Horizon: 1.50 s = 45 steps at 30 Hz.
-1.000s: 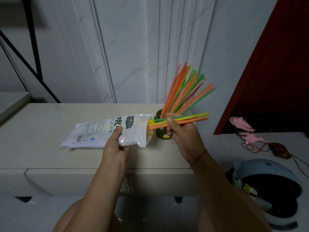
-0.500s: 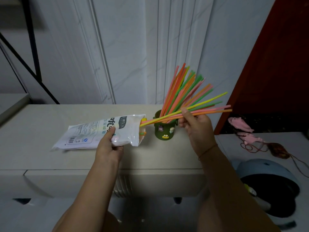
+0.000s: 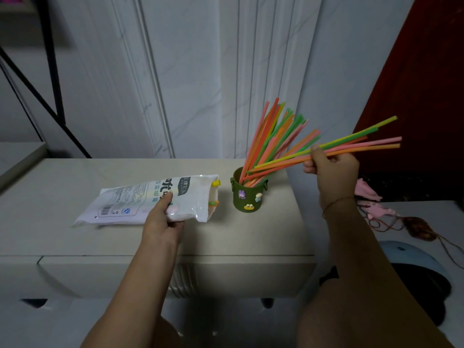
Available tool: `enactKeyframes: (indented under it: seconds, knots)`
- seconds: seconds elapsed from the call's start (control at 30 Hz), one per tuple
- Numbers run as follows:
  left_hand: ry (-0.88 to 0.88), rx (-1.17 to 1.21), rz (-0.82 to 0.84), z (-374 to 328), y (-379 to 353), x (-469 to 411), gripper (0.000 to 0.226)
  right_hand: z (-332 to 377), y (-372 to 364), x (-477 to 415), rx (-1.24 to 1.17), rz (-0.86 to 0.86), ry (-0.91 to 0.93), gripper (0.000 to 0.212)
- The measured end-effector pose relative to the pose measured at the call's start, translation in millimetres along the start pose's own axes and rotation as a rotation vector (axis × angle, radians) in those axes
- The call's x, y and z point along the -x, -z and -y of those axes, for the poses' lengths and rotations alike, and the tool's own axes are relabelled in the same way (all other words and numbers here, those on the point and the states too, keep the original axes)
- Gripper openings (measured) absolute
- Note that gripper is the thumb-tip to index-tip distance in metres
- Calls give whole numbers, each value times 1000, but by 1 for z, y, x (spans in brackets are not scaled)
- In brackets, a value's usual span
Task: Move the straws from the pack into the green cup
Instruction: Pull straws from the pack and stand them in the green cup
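Note:
A white plastic straw pack lies on the pale cabinet top, its open mouth facing right with a few straw ends showing. My left hand pinches the pack near its front edge. A dark green cup with small cartoon charms stands just right of the pack and holds several orange, pink, green and yellow straws fanned up to the right. My right hand grips a small bunch of straws, held nearly level, their left tips over the cup's rim.
The cabinet top ends at a right edge close behind the cup. A lower white surface to the right carries pink toys and a corded brown object. A pale blue helmet-like shell lies below. A dark red panel stands behind.
My right hand has drawn the bunch fully out of the pack and moved right and up; the straw tips now sit over the cup. The pack and my left hand stayed put.

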<state>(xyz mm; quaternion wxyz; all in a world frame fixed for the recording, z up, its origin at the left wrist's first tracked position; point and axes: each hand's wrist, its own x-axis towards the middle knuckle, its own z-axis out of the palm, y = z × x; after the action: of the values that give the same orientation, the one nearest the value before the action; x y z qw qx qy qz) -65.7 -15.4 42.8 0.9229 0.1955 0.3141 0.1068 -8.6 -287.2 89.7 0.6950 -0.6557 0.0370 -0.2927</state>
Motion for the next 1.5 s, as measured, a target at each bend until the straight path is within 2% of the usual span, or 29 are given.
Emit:
enactKeyframes:
  seconds: [0.1, 0.27, 0.43, 0.5, 0.57, 0.73, 0.8, 1.13, 1.27, 1.37, 1.5]
  knots:
    - [-3, 2, 1, 1, 0, -1, 20, 2, -6, -1, 90, 7, 21, 21]
    - [-3, -16, 12, 6, -1, 2, 34, -4, -29, 7, 247, 187, -45, 13]
    - [0, -26, 24, 10, -2, 6, 33, -25, -47, 16, 311, 243, -124, 18]
    - [-2, -35, 35, 12, -3, 6, 25, -31, -51, 17, 326, 259, -150, 18]
    - [4, -45, 44, 12, -3, 6, 17, -33, -53, 18, 307, 273, -165, 15]
    - [12, -36, 41, 13, -2, 5, 17, -35, -50, 22, 51, 231, -246, 17]
    - [11, -39, 39, 13, -2, 5, 18, -38, -47, 24, -2, 208, -233, 11]
    - [13, -50, 45, 21, -5, 7, 20, -44, -47, 20, 131, 161, -210, 23]
    - [-8, -54, 53, 21, -6, 7, 35, -45, -45, 25, 100, 171, -276, 20]
    - [-25, -69, 51, 22, -7, 8, 41, -47, -44, 38, 63, 180, -334, 30]
    - [-59, -92, 69, 22, -7, 9, 41, -48, -42, 62, 16, 263, -532, 21]
